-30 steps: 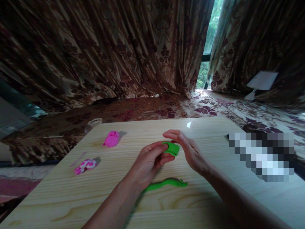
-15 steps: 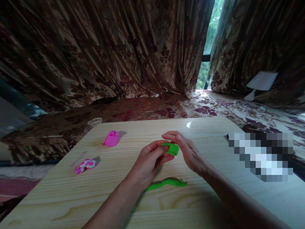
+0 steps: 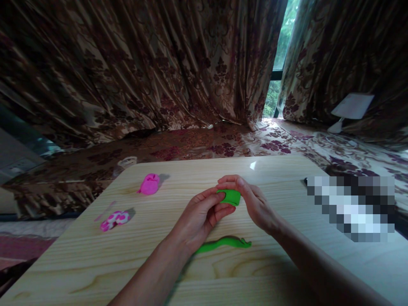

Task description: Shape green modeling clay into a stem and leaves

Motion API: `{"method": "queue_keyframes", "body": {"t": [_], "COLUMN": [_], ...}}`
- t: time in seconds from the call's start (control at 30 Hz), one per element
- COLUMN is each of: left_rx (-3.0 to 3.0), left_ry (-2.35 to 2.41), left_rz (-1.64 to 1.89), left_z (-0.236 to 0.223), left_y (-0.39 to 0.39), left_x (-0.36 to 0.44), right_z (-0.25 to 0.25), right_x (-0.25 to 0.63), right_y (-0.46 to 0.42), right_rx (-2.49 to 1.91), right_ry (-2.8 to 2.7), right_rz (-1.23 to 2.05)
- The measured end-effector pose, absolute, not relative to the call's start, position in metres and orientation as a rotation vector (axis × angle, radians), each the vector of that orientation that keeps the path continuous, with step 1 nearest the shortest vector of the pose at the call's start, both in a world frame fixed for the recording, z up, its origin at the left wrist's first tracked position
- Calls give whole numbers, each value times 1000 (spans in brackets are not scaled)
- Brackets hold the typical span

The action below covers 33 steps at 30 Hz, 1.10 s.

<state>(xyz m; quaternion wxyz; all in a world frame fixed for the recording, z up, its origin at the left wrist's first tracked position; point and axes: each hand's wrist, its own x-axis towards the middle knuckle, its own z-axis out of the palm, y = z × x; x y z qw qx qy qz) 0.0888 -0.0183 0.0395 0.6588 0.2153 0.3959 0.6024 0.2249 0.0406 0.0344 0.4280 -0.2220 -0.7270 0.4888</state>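
Observation:
Both my hands pinch a small green clay piece (image 3: 230, 197) just above the wooden table (image 3: 159, 263). My left hand (image 3: 199, 216) grips its left side with thumb and fingers. My right hand (image 3: 251, 202) closes over its top and right side. A long green clay strip (image 3: 223, 243) lies on the table right below my hands. A pink clay lump (image 3: 149, 184) sits at the far left, and a pink and white spotted clay piece (image 3: 114, 219) lies nearer the left edge.
A blurred-out dark object (image 3: 350, 207) rests on the table's right side. A small round white lid (image 3: 126, 162) lies on the patterned bedding beyond the table. Heavy patterned curtains hang behind, and a white lamp (image 3: 349, 109) stands at the far right.
My right hand has closed in over the green clay piece, and both hands have shifted slightly while working it. The other clay pieces have not moved.

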Motion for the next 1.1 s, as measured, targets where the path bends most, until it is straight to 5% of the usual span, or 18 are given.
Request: {"method": "queue_keyframes", "body": {"t": [1.1], "left_rx": [473], "left_ry": [799], "left_rz": [1299], "left_z": [37], "left_y": [-17], "left_x": [85], "right_z": [38], "right_x": [230], "right_y": [43], "right_rx": [-554], "right_ry": [-1909], "right_rz": [1181]}}
